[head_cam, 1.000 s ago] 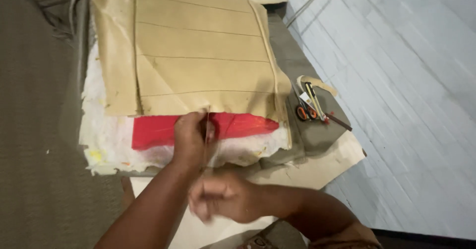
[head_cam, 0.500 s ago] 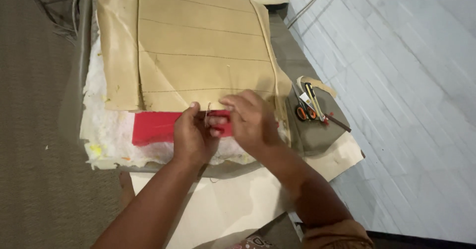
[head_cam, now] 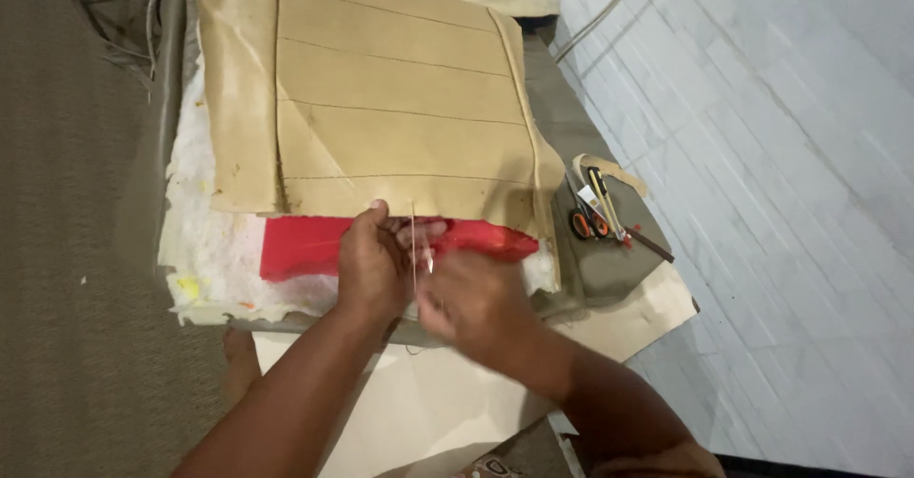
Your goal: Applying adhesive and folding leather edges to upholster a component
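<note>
**Both hands at near edge of tan cover, thin needle upright between them**

Far left: grey-brown carpet floor [head_cam: 67, 249]. Next, white foam padding [head_cam: 205, 249] sticking out along the left and near edges of the seat cushion, ragged, a few yellow flecks near its near-left corner.

On top of the foam: tan stitched cover [head_cam: 381, 107], roughly square, with seam lines running left-right and one diagonal seam low left. Its near edge stops short of the cushion's near edge, leaving a red strip [head_cam: 300, 248] exposed, long axis left-right, running under both hands.

Left hand [head_cam: 374, 264]: sits at the cover's near edge, about mid-width, fingers curled and pinched on the cover edge/red strip; knuckles toward camera. Exact thing pinched hard to tell.

Needle [head_cam: 413, 240]: thin, pale, straight, just right of the left hand and touching or nearly touching it. Long axis near-far, tip end toward the tan cover, lower end going into the right hand. Very thin, detail unclear.

Right hand [head_cam: 476, 302]: just right of and nearer than left hand, blurred, fingers closed narrow around the needle's near end. The hands are close, nearly touching.

Below hands: pale cardboard sheet [head_cam: 428, 411] lying under the cushion's near edge.

Right: grey cloth [head_cam: 609, 264] at the cushion's right edge, with orange-handled scissors [head_cam: 583, 219] and a pen-like tool [head_cam: 602, 197] on it, well apart from the hands. Far right: whitish tiled floor [head_cam: 781, 154].
</note>
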